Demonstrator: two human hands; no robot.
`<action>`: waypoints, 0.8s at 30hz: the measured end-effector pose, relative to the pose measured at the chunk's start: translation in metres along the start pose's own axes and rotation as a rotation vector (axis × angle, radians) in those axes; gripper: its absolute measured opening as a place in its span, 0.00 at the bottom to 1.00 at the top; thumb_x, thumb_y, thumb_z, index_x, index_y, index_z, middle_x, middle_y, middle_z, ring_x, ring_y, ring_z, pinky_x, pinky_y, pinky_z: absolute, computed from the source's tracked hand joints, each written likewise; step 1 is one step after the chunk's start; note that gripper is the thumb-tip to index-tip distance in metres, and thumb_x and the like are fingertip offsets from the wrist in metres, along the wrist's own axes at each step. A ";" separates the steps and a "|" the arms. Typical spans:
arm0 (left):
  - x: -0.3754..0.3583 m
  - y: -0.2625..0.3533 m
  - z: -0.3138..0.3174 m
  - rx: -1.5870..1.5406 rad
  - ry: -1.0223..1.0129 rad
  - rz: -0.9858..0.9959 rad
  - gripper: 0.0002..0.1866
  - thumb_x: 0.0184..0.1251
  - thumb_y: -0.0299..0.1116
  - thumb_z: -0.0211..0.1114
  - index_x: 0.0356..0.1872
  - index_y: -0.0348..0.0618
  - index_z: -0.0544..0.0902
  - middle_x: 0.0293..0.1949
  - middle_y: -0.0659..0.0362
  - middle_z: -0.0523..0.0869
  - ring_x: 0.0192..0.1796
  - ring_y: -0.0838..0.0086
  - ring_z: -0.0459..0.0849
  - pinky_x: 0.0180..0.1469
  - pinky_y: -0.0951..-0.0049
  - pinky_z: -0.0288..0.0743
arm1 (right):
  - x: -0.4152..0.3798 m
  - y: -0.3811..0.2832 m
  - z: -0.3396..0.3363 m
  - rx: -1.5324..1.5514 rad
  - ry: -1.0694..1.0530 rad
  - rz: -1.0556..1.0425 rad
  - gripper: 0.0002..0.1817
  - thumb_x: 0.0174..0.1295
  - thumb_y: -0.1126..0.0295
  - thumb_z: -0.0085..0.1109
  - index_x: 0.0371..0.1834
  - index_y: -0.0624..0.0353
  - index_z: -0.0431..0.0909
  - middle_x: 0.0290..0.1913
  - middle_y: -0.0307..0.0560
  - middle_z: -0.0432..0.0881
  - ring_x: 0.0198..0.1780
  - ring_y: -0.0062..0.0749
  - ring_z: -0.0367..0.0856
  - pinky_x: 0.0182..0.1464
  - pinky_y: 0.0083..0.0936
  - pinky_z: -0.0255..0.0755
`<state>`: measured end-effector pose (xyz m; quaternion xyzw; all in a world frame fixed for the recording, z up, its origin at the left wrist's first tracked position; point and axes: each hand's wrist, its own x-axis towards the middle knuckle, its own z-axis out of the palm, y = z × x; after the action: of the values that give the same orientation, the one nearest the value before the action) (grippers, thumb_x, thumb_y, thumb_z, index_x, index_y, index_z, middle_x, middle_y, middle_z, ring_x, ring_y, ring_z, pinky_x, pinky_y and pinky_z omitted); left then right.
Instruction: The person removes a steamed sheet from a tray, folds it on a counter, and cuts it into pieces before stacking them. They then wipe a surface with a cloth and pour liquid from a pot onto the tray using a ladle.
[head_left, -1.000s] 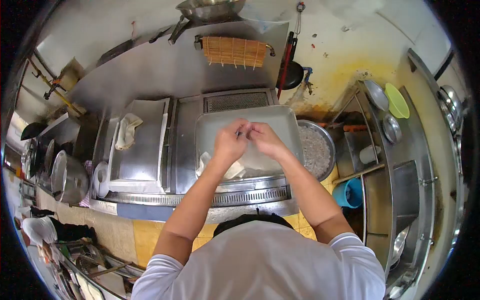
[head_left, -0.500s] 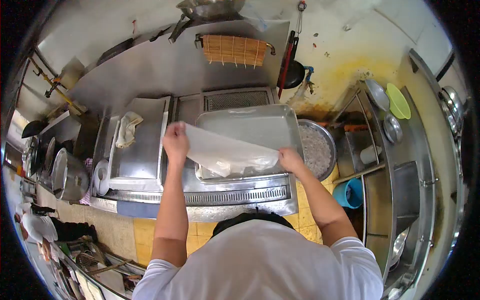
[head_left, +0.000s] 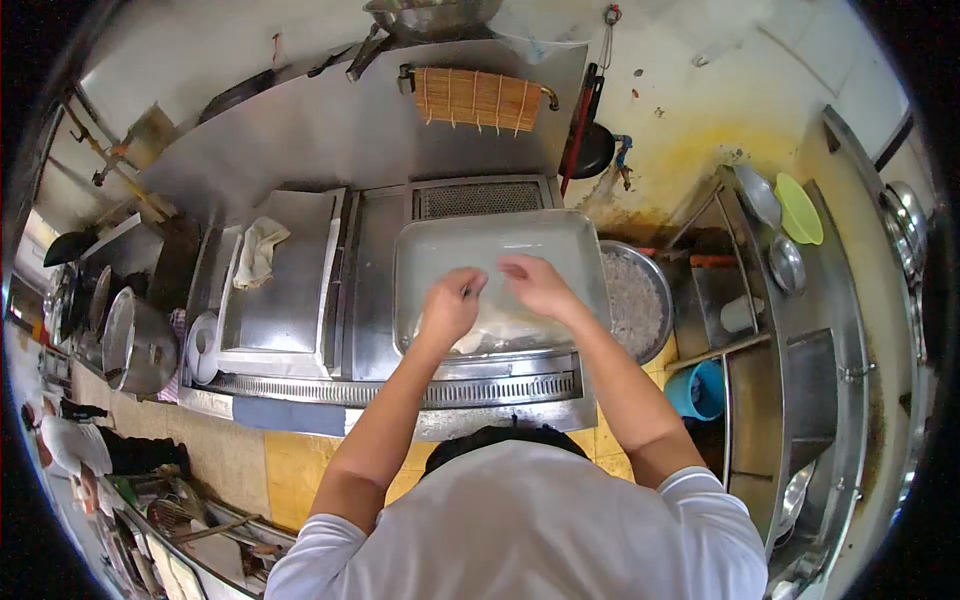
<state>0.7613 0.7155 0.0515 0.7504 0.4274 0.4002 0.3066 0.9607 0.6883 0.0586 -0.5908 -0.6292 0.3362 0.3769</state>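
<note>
A large shallow metal tray (head_left: 420, 232) stands on the steel counter in front of me. Both my hands are above its middle, close to each other. The fingers of my left hand (head_left: 452, 305) are curled together in a pinch; what they hold, if anything, I cannot make out. My right hand (head_left: 540, 288) is bent toward the left one, its fingertips smeared by motion. Beneath them, at the near side of the tray, lies a pale, translucent, crumpled mass (head_left: 515, 333), partly hidden by my left wrist.
A bowl of whitish shredded food (head_left: 638, 305) sits at the tray's right. To the left, a cloth (head_left: 260, 253) lies on a steel tray (head_left: 285, 330). A blue bucket (head_left: 705, 388) and steel shelving (head_left: 785, 420) are at right. Another person (head_left: 85, 450) stands far left.
The white sheet stretched between my hands is no longer held out; pale material lies in the tray. My left hand moved right and my right hand moved left and away from me, bringing them together.
</note>
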 end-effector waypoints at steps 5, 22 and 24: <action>0.028 0.044 -0.041 -0.015 0.144 0.144 0.07 0.70 0.24 0.65 0.44 0.35 0.87 0.41 0.50 0.91 0.45 0.66 0.89 0.50 0.69 0.81 | -0.008 -0.012 0.012 -0.058 0.019 0.023 0.16 0.64 0.67 0.52 0.47 0.66 0.84 0.43 0.67 0.86 0.47 0.61 0.85 0.53 0.43 0.78; 0.016 0.006 -0.080 -0.129 0.389 0.022 0.06 0.73 0.23 0.62 0.41 0.36 0.87 0.37 0.49 0.90 0.41 0.68 0.89 0.48 0.69 0.80 | -0.024 0.101 0.028 -0.511 -0.097 0.012 0.13 0.64 0.69 0.53 0.44 0.64 0.84 0.44 0.66 0.87 0.48 0.60 0.86 0.53 0.51 0.78; 0.003 -0.009 -0.100 0.157 0.301 -0.176 0.10 0.62 0.22 0.63 0.41 0.41 0.89 0.38 0.46 0.90 0.43 0.57 0.90 0.47 0.63 0.83 | -0.043 0.136 0.012 -0.757 -0.127 0.146 0.13 0.62 0.69 0.54 0.43 0.64 0.85 0.44 0.63 0.88 0.48 0.57 0.87 0.52 0.51 0.79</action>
<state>0.6717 0.7340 0.0943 0.6635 0.5622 0.4450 0.2138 1.0179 0.6565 -0.0687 -0.7092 -0.6872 0.1419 0.0676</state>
